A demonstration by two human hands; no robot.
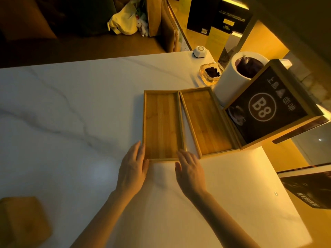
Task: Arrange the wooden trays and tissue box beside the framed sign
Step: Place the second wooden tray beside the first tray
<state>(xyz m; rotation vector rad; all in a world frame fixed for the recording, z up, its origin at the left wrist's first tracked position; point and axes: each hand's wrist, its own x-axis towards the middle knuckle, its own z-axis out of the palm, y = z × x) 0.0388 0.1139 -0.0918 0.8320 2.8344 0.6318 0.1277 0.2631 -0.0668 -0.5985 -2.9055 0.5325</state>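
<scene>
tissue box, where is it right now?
Head view, bottom-left corner: the tissue box sits blurred on the table's near edge, apart from the two trays and well left of the left hand.

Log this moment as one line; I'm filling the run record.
left hand open at left tray corner | right hand open, same tray | right tray beside framed sign

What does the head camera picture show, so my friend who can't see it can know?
Two bare hands, left hand and right hand, rest open at the near end of a wooden tray on a white marble table. A second wooden tray lies beside it, next to a framed sign reading B8. A wooden box sits far left.
</scene>
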